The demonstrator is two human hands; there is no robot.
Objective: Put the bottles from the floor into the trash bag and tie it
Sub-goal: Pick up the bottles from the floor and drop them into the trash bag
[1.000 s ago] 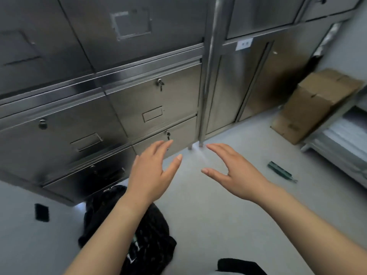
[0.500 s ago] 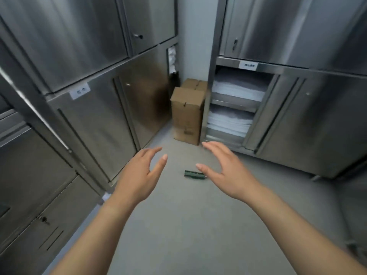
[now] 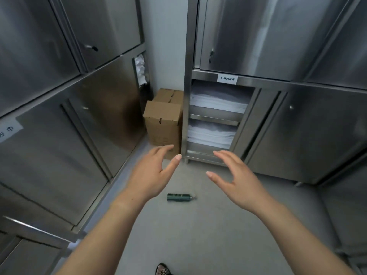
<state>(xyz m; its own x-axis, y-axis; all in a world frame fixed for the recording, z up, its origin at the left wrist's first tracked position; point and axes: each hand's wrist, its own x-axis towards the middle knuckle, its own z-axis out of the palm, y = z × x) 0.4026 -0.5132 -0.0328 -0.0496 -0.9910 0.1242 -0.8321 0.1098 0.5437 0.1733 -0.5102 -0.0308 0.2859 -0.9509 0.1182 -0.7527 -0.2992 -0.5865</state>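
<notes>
One dark green bottle (image 3: 179, 197) lies on its side on the smooth grey floor (image 3: 198, 235), just below the middle of the frame, its long axis running left to right with the narrow neck pointing right. It is a slim cylinder. Both hands are held above it, empty: the left hand (image 3: 153, 173) and the right hand (image 3: 238, 183) have fingers spread and slightly curled. Brushed steel cabinets (image 3: 297, 126) line both sides. One brown cardboard box (image 3: 163, 124) stands in the corner beside two shelves of folded white linen (image 3: 214, 133).
</notes>
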